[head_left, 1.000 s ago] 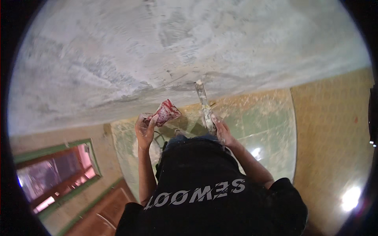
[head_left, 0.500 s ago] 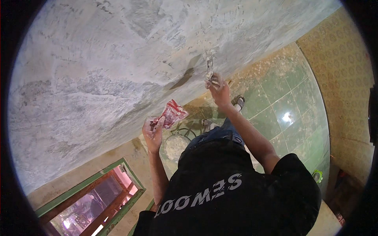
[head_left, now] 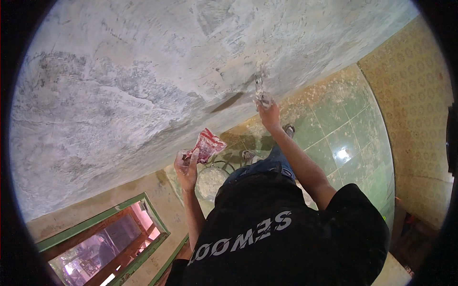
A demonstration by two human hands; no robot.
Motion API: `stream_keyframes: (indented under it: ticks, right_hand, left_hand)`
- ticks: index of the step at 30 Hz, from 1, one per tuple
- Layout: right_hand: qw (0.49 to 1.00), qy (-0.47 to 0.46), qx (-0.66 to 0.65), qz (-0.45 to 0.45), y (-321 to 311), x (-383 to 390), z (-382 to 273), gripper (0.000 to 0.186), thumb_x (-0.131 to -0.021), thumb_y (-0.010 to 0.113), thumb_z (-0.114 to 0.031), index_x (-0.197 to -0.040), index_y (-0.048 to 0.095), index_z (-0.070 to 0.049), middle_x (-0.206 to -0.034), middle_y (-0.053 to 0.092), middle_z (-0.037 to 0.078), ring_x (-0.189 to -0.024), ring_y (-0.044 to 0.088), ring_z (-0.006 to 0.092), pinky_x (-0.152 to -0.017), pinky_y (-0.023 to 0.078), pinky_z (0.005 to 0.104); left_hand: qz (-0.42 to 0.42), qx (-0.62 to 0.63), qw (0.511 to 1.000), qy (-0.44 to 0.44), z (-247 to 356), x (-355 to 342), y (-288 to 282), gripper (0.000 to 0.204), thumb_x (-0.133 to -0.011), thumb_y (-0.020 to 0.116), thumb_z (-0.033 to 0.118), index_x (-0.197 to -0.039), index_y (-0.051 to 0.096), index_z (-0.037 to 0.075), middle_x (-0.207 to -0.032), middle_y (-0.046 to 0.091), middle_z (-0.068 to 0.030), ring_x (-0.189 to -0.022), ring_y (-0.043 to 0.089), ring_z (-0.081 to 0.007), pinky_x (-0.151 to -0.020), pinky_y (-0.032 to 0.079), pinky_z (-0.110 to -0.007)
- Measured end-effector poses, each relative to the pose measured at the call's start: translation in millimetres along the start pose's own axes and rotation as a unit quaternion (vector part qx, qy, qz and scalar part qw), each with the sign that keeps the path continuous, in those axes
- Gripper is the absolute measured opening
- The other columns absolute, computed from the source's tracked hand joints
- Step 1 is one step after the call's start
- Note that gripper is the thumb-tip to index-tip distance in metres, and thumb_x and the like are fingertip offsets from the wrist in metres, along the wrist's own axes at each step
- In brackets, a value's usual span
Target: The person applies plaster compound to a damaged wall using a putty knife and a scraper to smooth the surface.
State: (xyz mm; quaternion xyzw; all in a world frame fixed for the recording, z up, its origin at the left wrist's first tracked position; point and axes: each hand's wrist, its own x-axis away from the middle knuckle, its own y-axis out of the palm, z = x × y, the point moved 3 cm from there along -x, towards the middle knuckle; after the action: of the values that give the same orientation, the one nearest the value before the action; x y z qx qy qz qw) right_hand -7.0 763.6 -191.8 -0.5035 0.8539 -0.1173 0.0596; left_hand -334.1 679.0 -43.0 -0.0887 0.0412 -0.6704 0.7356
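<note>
My right hand point(head_left: 268, 110) is closed around the handle of a putty knife point(head_left: 259, 85). Its thin blade points away from me and lies at the grey-white plastered wall point(head_left: 119, 90); the blade is partly blurred, and I cannot tell how firmly it touches. Lower and to the left, my left hand point(head_left: 186, 169) pinches a red, flat, creased piece point(head_left: 209, 144) smeared with white paste. Its exact kind does not show. Both hands are dusted with pale paste. A dark patch point(head_left: 228, 102) marks the wall left of the knife.
Green floor tiles point(head_left: 329, 128), spattered with pale crumbs, run along the wall's foot. A round, paste-covered container or lid point(head_left: 212, 181) is by my feet. A green-framed window point(head_left: 107, 238) is at lower left, and a yellowish patterned wall point(head_left: 410, 95) rises at right.
The view has shifted slightly, so wall and floor sit lower. My right hand has moved a little with the putty knife along the wall. My left hand still holds the red piece.
</note>
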Motion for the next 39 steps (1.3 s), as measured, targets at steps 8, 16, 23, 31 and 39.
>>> stream_keyframes:
  ticks: [8,16,23,31,39]
  right_hand:
    - [0.986,-0.14,0.086,0.015,-21,1,-35,0.045,-0.083,0.073,-0.023,-0.119,0.057,0.001,-0.097,0.066,0.021,-0.092,0.064,0.0357,-0.077,0.051,0.0403]
    - [0.986,-0.09,0.138,-0.032,-19,-7,8,0.048,-0.084,0.072,-0.026,-0.12,0.056,0.001,-0.104,0.063,0.024,-0.096,0.062,0.0388,-0.081,0.05,0.0427]
    - [0.993,-0.024,0.031,-0.109,-82,19,-23,0.045,-0.085,0.072,-0.021,-0.121,0.055,0.0,-0.103,0.066,0.017,-0.099,0.065,0.0255,-0.081,0.054,0.0374]
    - [0.989,-0.072,0.079,-0.106,-149,-43,-19,0.041,-0.086,0.07,-0.015,-0.122,0.055,-0.001,-0.107,0.066,0.016,-0.1,0.065,0.0243,-0.084,0.054,0.0356]
    - [0.947,-0.183,0.165,-0.207,-195,-110,-1,0.043,-0.081,0.071,-0.006,-0.12,0.056,0.003,-0.105,0.063,0.016,-0.102,0.063,0.0236,-0.085,0.052,0.0348]
  left_hand:
    - [0.005,-0.026,1.0,-0.009,-5,5,6,0.013,-0.09,0.067,0.009,-0.088,0.057,0.001,-0.08,0.062,-0.0014,-0.073,0.055,-0.0058,-0.065,0.044,-0.022]
    - [0.0,0.036,0.999,0.012,-27,3,12,0.011,-0.091,0.066,0.01,-0.09,0.059,0.001,-0.084,0.065,-0.0036,-0.072,0.06,-0.0084,-0.067,0.049,-0.025]
    - [0.105,0.227,0.962,-0.109,-18,9,71,0.012,-0.093,0.064,0.012,-0.1,0.062,0.003,-0.094,0.067,-0.0047,-0.085,0.063,-0.0101,-0.075,0.053,-0.028]
    - [0.104,0.465,0.879,-0.027,26,-60,225,0.013,-0.09,0.067,0.016,-0.096,0.06,0.007,-0.095,0.062,-0.0023,-0.086,0.062,-0.0116,-0.078,0.057,-0.037]
    - [0.276,0.424,0.856,-0.108,-63,-76,315,0.014,-0.089,0.07,0.017,-0.092,0.059,0.008,-0.091,0.063,-0.0011,-0.087,0.062,-0.0118,-0.073,0.059,-0.034]
